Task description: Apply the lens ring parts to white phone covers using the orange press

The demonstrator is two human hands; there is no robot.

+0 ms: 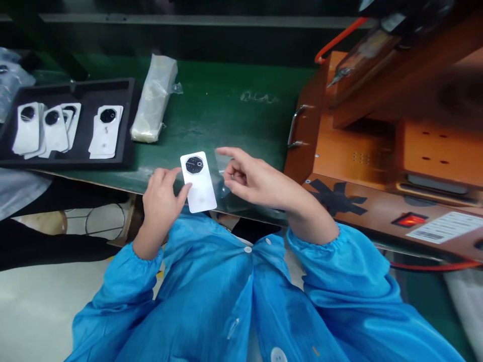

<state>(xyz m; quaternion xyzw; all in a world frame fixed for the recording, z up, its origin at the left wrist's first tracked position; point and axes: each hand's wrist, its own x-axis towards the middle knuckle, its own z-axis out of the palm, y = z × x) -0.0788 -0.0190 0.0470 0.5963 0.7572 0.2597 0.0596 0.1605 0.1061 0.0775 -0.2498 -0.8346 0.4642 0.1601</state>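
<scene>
My left hand grips a white phone back cover by its left edge, thumb on its face. The cover has a round black camera ring at its top and is held over the front edge of the green table. My right hand is just right of the cover, with thumb and fingers pinched on a clear film that stretches from the cover's right side; the index finger points left. Both arms wear blue sleeves.
A black tray at the left holds several more white covers. A plastic-wrapped bundle lies beside it. An orange machine with a metal handle and a lit red switch fills the right.
</scene>
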